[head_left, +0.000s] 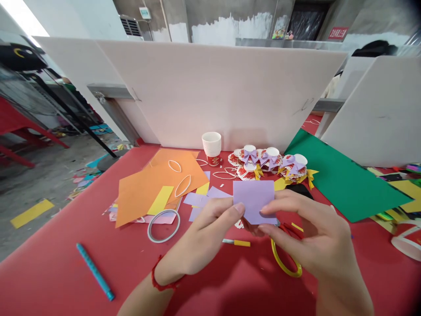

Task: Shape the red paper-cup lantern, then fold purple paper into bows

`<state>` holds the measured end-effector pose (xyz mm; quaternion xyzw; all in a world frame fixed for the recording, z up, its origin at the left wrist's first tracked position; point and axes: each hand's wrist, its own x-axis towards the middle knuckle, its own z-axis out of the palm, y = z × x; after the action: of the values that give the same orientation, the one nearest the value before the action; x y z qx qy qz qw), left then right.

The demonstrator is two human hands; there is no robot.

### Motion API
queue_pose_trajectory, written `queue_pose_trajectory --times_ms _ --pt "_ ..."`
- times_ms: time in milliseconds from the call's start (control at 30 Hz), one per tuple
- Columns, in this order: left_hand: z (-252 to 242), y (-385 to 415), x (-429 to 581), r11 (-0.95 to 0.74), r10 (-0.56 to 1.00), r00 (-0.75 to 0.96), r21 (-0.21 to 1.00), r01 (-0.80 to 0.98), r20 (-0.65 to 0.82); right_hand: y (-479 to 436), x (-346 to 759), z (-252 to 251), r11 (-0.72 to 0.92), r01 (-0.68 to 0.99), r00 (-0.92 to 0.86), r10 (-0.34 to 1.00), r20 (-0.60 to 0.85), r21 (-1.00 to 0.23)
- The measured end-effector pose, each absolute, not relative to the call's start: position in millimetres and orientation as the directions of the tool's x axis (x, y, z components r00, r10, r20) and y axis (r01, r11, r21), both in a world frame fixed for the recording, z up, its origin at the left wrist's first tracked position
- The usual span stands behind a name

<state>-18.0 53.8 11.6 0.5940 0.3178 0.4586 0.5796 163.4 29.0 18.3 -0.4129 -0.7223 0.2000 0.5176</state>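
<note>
A small purple square of paper (254, 197) is held up over the red table. My left hand (207, 235) pinches its lower left edge, thumb in front. On the opposite side, my right hand (305, 232) grips the lower right corner between thumb and fingers. Below the right hand, scissors with a yellow handle loop (286, 265) lie partly hidden. A short yellow-and-white stick (241, 242) rests beneath the paper. Left of my left hand are a roll of tape (163, 226) and loose purple paper strips (197, 199).
Orange sheets (158, 175) and a yellow strip (160, 200) lie at the left. Stacked paper cups (212, 147) stand near the white partition (210, 96). Several cup crafts with purple bows (271, 158) sit behind the paper. A green sheet (345, 180) is at right, a teal pen (95, 272) at front left.
</note>
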Motion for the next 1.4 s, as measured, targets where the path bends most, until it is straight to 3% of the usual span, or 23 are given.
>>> queue_pose_trajectory --times_ms 233,400,667,833,1067,1400 --pt "17.5 52.8 -12.9 -0.102 0.896 0.415 0.983 -0.155 0.159 32.5 159.4 15.8 0.675 0.386 -0.099 0.708 0.7 -0.628" --pt "22.8 53.0 -12.3 -0.076 0.831 0.535 0.985 -0.156 0.149 32.5 151.6 11.0 0.652 0.301 -0.012 0.733 0.681 -0.696" --pt "22.0 48.7 -13.5 -0.346 0.875 0.353 0.938 -0.023 0.331 28.9 146.2 7.9 0.587 0.36 0.156 0.728 0.667 -0.725" --pt "25.1 47.1 -13.6 -0.42 0.847 0.363 0.907 0.013 0.388 28.8 147.4 14.5 0.573 0.213 0.09 0.795 0.6 -0.791" --pt "25.7 46.8 -15.8 -0.508 0.792 0.429 0.859 0.069 0.434 25.0 140.9 23.5 0.4 -0.06 0.144 0.91 0.388 -0.915" --pt "21.2 47.4 -14.9 -0.618 0.712 0.454 0.785 0.044 0.535 22.4 138.2 23.1 0.331 -0.165 0.183 0.936 0.301 -0.929"
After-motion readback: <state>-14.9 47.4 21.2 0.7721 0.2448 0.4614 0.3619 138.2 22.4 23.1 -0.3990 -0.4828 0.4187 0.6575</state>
